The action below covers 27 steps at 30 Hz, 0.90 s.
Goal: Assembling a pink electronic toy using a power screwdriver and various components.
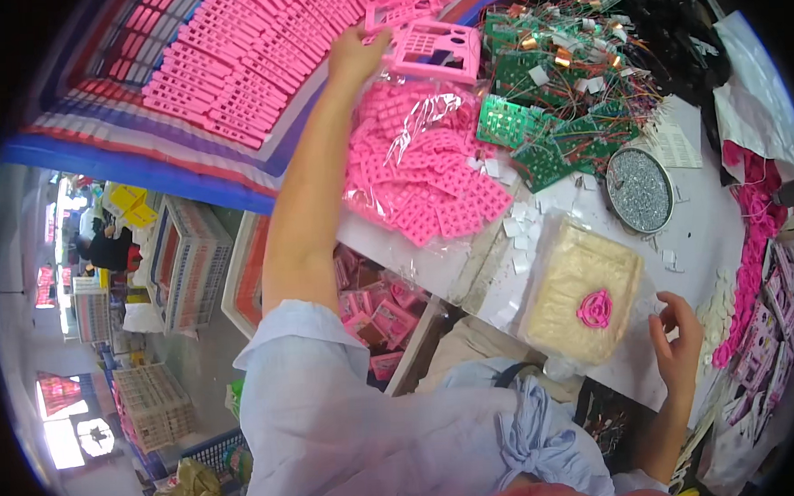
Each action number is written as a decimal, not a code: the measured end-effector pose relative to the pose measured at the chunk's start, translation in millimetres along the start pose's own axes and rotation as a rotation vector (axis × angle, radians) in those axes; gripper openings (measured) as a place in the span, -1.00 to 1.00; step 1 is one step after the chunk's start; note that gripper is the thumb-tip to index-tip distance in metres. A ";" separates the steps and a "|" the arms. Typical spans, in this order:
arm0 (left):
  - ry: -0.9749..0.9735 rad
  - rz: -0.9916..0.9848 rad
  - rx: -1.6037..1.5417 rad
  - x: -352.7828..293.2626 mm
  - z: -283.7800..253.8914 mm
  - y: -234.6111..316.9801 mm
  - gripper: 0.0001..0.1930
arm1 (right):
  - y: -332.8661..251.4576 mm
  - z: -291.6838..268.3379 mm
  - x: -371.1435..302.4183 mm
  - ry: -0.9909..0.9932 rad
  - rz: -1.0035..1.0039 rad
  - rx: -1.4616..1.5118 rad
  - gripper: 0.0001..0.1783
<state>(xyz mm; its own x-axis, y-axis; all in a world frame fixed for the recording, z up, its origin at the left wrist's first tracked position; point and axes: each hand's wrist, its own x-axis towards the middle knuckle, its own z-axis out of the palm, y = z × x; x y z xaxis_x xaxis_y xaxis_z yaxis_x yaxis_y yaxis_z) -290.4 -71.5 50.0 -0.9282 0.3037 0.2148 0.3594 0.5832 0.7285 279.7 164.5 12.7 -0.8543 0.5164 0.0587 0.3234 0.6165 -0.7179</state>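
Observation:
My left hand [356,56] reaches to the far edge of the table. Its fingers are closed on the edge of a pink plastic casing [396,16]. A second pink casing [442,51], with a grid of small square holes and larger cut-outs, lies just beside it. My right hand [678,338] hovers at the near right with nothing in it, fingers bent and apart. Left of it sits a cream, plastic-wrapped pad [550,303], and on the pad lies a small round pink part [595,308].
Long rows of pink casings [221,65] stand at the far left. A clear bag of pink keypads [419,149] lies mid-table, beside wired green circuit boards [543,135]. A round tin of small metal pieces [640,190] and pink cords [751,232] are to the right. Below is a bin of pink parts [391,324].

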 end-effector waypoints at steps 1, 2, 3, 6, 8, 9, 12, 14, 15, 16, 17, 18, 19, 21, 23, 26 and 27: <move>-0.053 -0.150 0.075 41.3 -1.5 -35.3 -0.50 | 2.4 -0.9 0.8 -0.013 0.020 0.012 -0.66; -0.151 -0.110 0.106 56.3 12.4 -43.5 -0.49 | 2.3 -0.4 1.3 -0.010 0.016 0.012 -0.66; -0.249 -0.073 0.126 62.3 26.5 -44.3 -0.48 | -1.4 -1.3 0.7 -0.010 0.014 -0.001 -0.67; -0.359 0.078 0.264 83.2 71.6 -31.5 -0.43 | -6.5 -5.3 -2.2 0.004 0.002 -0.048 -0.69; -0.328 0.126 0.518 132.9 16.7 -79.8 -0.53 | -1.4 -1.9 1.0 -0.022 -0.081 -0.011 -0.70; -0.317 0.217 0.575 136.5 26.5 -62.6 -0.53 | 8.0 -11.8 -7.2 0.020 -0.057 -0.056 -0.71; -0.017 0.434 0.432 80.7 18.3 -17.3 -0.52 | 30.1 -57.6 -41.5 0.084 0.071 -0.244 -0.75; 0.307 0.441 0.208 12.4 -56.2 21.5 -0.50 | 48.0 -84.7 -51.6 0.088 0.141 -0.356 -0.77; 0.430 0.423 0.058 -24.5 -75.2 45.5 -0.49 | 57.0 -99.9 -58.9 0.125 0.231 -0.387 -0.76; 0.525 0.400 -0.063 -61.4 -94.7 64.1 -0.47 | 70.8 -114.0 -63.6 0.158 0.294 -0.403 -0.76; 0.556 0.376 -0.154 -97.1 -106.0 72.3 -0.45 | 87.3 -130.0 -69.5 0.263 0.342 -0.400 -0.74; 0.494 0.385 -0.126 -127.0 -120.1 78.6 -0.43 | 105.2 -143.2 -70.2 0.363 0.370 -0.370 -0.73; 0.338 0.618 0.189 -142.7 -125.5 69.8 -0.44 | 113.3 -159.6 -68.7 0.425 0.441 -0.441 -0.71; 0.012 0.453 -0.018 -178.8 -117.2 45.4 -0.45 | 155.3 -194.9 -69.3 0.503 0.526 -0.573 -0.64; -0.272 0.051 -0.616 -223.2 -60.0 41.1 -0.46 | 205.3 -224.6 -78.7 0.511 0.564 -0.741 -0.51; -0.422 -0.155 -0.700 -297.4 -4.5 89.8 -0.49 | 182.3 -220.3 -65.0 0.389 0.674 -0.632 -0.20; -0.507 -0.205 -0.763 -307.5 7.4 90.6 -0.49 | 194.9 -212.6 -72.7 0.332 0.711 -0.861 0.01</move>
<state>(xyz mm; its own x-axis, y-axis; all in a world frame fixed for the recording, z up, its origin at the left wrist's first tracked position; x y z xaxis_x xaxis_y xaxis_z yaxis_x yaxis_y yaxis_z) 28.3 -106.4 45.0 -0.7492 0.6467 -0.1435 -0.1336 0.0646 0.9889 491.4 373.5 16.0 -0.2620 0.9596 0.1025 0.9650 0.2594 0.0385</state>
